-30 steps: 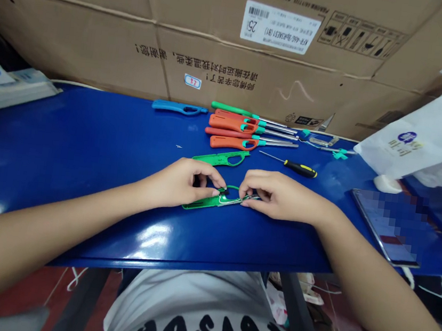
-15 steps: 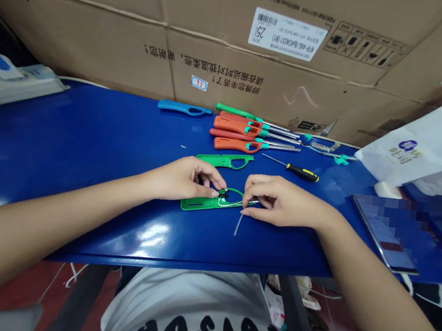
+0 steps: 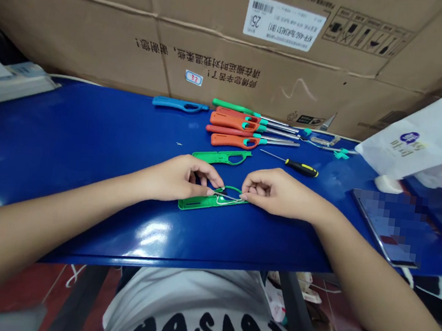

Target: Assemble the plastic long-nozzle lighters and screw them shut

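Observation:
A green lighter half-shell (image 3: 196, 204) lies open side up in front of me, with thin white wires and a small dark part inside it. Over its trigger loop, a thin translucent tube (image 3: 227, 196) stretches between my two hands. My left hand (image 3: 193, 181) is closed, thumb and forefinger at the tube's left end beside the dark part. Its other fingers curl under and are partly hidden. My right hand (image 3: 270, 190) pinches the tube's right end near the shell's narrow tip. Just behind lies the matching green half-shell (image 3: 216, 156).
Several orange lighters (image 3: 232, 141) and a green one (image 3: 232, 105) lie behind, left of a screwdriver (image 3: 303, 168). A blue lighter shell (image 3: 176, 104) rests by the cardboard box (image 3: 99, 38). Loose metal and teal parts (image 3: 341, 154), a phone (image 3: 382, 228) and a white bag (image 3: 421, 136) are right.
The thin tube, which hung down from my right hand, now lies across between both hands over the green shell. My right fingers have drawn closer together. The view has shifted slightly.

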Motion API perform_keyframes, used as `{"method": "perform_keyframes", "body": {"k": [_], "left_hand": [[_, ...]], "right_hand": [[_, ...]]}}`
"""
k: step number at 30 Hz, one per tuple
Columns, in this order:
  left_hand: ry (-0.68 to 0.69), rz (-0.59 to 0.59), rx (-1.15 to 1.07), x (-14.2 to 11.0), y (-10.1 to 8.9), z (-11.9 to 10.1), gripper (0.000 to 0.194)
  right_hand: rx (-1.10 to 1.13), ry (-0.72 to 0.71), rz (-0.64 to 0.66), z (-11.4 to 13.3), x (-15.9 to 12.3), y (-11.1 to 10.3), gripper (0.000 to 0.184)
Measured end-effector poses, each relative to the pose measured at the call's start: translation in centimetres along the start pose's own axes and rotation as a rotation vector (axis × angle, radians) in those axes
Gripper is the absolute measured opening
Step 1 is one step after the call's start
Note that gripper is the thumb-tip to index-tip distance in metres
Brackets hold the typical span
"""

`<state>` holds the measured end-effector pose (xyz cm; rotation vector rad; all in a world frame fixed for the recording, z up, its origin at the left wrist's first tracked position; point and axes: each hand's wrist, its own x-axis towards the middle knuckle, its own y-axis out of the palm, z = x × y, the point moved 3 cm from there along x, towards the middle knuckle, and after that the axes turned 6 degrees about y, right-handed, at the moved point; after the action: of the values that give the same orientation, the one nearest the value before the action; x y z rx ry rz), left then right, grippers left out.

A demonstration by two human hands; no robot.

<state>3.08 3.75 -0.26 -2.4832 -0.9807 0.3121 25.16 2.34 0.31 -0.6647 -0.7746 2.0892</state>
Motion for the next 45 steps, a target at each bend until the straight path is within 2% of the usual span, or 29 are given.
{"method": "perform_keyframes", "body": {"k": [5,12,20,27,35,40,45], "left_hand": [[-0.012,0.005,0.003,-0.02,0.18,-0.1,0.029],[0.003,0.029,0.056,-0.07,0.14,0.37,0.028],[0.069,0.033,0.105,0.03,0.06,0.51,0.022],[0.022,0.037,0.096,-0.1,0.06,0.35,0.024],[-0.021,0.024,0.069,-0.1,0.23,0.07,0.026],[-0.026,0.029,0.076,-0.06,0.21,0.08,0.027],[-0.008,0.03,0.07,-0.05,0.27,0.11,0.027]], "right_hand": [[0.135,0.115,0.042,-0.59,0.16,0.17,0.012],[0.133,0.148,0.047,-0.38,0.13,-0.02,0.011],[0.048,0.058,0.039,0.07,-0.26,-0.43,0.012],[0.026,0.018,-0.048,0.07,-0.08,-0.3,0.011],[-0.005,-0.071,-0.011,0.19,-0.13,-0.45,0.009],[0.002,-0.04,-0.021,0.11,-0.17,-0.48,0.008],[0.032,0.051,-0.024,-0.2,-0.04,-0.44,0.008]]}}
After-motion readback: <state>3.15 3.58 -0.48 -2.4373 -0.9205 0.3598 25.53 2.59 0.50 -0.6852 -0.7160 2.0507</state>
